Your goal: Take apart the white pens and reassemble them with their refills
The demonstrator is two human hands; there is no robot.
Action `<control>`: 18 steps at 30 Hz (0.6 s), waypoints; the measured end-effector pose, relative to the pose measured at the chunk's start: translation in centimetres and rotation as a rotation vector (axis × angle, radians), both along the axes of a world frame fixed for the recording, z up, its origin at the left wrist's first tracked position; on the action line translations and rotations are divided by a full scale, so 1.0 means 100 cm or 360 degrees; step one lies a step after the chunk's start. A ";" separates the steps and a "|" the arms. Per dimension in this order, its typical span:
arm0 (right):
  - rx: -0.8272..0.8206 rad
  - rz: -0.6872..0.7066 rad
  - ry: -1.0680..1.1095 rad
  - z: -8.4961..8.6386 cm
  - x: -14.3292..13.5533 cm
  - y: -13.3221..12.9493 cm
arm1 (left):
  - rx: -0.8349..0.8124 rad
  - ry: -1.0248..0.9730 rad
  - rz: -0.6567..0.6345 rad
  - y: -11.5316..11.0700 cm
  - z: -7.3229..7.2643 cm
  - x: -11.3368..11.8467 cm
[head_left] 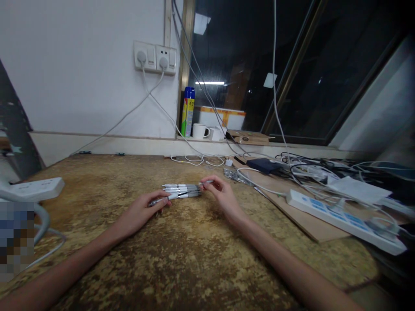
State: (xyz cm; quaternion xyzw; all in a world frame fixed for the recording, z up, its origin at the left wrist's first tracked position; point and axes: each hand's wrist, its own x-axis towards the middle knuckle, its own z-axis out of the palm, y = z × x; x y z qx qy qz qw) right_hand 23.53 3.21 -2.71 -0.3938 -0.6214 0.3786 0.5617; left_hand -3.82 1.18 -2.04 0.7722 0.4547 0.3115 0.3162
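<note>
Several white and grey pens (186, 189) lie side by side on the worn brown table (181, 250), in front of me. My left hand (147, 204) is at their left end, its thumb and fingers closed on a white pen (173, 196) that slants along the near side of the row. At the right end, my right hand (218, 190) pinches a thin grey pen (207, 182) between thumb and fingers. The fingertips of my right hand are close to the ends of the row.
Power strips stand at the right (343, 220) and left (39, 189). A brown board (301, 216), tangled cables and a dark blue box (264, 165) fill the right side. A spray can (188, 112) and white mug (199, 131) stand on the sill behind.
</note>
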 end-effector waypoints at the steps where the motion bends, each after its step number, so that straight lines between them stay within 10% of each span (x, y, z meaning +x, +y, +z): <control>1: 0.0008 -0.0021 -0.0001 0.000 0.001 0.000 | -0.0010 -0.0003 0.0003 0.000 0.000 0.000; 18: -0.0059 0.0405 -0.0338 -0.013 -0.001 -0.012 | -0.0100 0.0021 -0.0042 0.000 -0.001 0.004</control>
